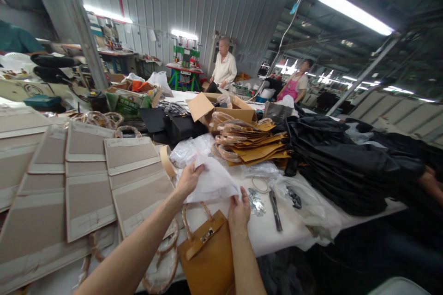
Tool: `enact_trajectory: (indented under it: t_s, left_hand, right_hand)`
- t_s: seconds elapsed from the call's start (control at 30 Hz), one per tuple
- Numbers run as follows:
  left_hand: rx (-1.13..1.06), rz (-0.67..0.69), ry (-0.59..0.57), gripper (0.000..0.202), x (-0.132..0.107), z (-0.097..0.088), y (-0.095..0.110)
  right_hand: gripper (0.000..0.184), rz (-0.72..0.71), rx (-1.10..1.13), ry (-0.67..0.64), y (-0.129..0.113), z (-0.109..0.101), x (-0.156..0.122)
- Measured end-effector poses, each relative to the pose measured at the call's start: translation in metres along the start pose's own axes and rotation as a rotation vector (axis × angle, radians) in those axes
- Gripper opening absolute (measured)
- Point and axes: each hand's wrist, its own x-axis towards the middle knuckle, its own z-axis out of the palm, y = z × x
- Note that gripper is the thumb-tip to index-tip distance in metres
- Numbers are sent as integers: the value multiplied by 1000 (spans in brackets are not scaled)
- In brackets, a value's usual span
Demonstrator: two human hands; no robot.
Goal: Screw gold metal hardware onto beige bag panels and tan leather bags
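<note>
- A grey corrugated sheet-metal wall (194,4) closes the far end of the hall.
- Long white fluorescent ceiling tubes (353,11) glow overhead on the right; shorter white wall-mounted tubes (107,14) are lit on the left.
- A grey slanted steel column (86,41) rises at the left.
- A long white-covered work table (270,235) fills the foreground.
- A green-framed machine on a red-topped stand (185,62) stands by the wall.

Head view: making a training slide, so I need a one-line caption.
Left hand and right hand hold a white sheet near a tan handbag, beside stacked beige panels.
</note>
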Motion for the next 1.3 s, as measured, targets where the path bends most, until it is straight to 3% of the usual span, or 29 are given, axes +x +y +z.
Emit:
enact_trajectory:
  t_s: [0.13,0.3,0.5,0.67,0.83,0.93,1.03,1.13,1.3]
  left_hand:
    - [-70,-9,30,55,-2,6,6]
    - [-144,2,43,65,-6,13,17]
    - [-191,66,0,60,-3,22,35]
    - [-181,126,-135,49,0,31,44]
    - [-150,150,-300,39,-9,41,40]
    - [-120,178,-335,29,-11,43,37]
    - [-84,211,-287,22,-4,39,34]
    - [-54,233,-146,20,10,29,34]
    - [-35,234,42,33,27,7,43]
  right_hand:
    - [45,14,15,44,-1,5,1]
    - [69,-40,-143,-11,-4,13,-9]
    - [91,-135,-288,45,-1,15,-13]
    - [79,-284,-525,119,-7,20,-18]
    - [76,-132,-627,-54,-15,31,-27]
    - [72,-121,-682,-86,-14,36,-26]
    - [67,-121,-571,-100,-9,34,-21]
    - [61,-134,-505,-99,-3,30,-17]
    - [50,-212,-664,-78,0,26,-17]
